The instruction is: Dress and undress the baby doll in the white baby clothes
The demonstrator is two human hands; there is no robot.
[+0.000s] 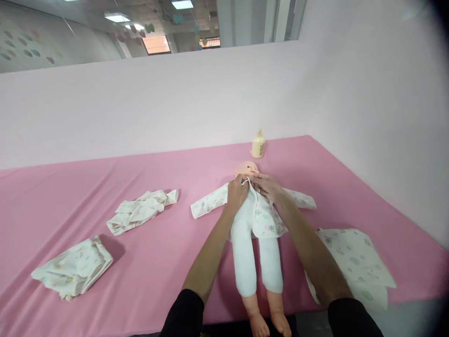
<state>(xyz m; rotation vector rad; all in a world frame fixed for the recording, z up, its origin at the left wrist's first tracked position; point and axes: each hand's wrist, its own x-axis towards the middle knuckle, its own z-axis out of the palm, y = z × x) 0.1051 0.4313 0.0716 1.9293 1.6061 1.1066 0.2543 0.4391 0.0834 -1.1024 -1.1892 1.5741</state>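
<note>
A baby doll [244, 262] lies on its back on the pink-covered table [150, 267], its head toward the wall and its feet at the front edge. It wears a white printed baby shirt [268, 220] with both sleeves spread wide and the front partly open over a white cloth body. At the doll's neck, my left hand [237, 193] is closed on one edge of the shirt's collar. Beside it, my right hand [268, 186] bends over the other side of the collar; its fingertips meet the cloth near the doll's chin, and their grip is partly hidden.
A pale yellow pump bottle [258, 145] stands behind the doll's head near the wall. To the left lie a crumpled white garment [142, 211] and a folded printed cloth [74, 267]. Another printed garment [358, 264] lies at the right, partly under my right forearm.
</note>
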